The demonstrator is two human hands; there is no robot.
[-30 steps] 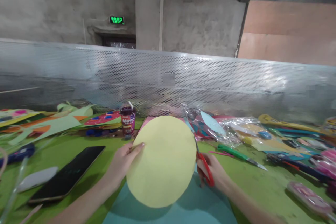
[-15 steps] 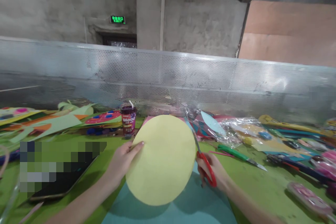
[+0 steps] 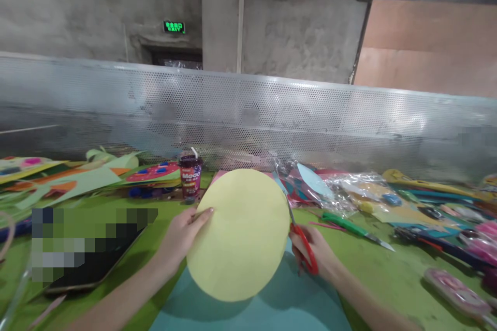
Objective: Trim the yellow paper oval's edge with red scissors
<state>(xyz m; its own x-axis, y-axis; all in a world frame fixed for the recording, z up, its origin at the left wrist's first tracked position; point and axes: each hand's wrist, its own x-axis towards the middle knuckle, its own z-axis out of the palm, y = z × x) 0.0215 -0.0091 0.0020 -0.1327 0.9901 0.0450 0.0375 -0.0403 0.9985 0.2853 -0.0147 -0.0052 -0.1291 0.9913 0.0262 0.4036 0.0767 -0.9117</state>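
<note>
Logging from big to small: we have a grey wall at the back, then a perforated metal screen running right across in front of it. Below, a green table, cluttered with cut paper along the far side. On it, we see a blue sheet in front of the person, partly covered.

Yellow paper circle is up over the blue sheet, between the two hands, face towards us. We count one phone lying left of the left forearm, its upper part pixelated.

Left hand: pinched closed on the circle's left edge, thumb on our side; other fingers mostly hidden. Right hand: curled closed around the handles of red scissors, blades pointing away along the circle's right edge. We can't tell how far apart the blades are, or if they bite the paper.

We note a dark purple drink cup upright beyond the left hand, white straw in it. Last, we mark a green craft knife, lying right of the scissors, blade out.
</note>
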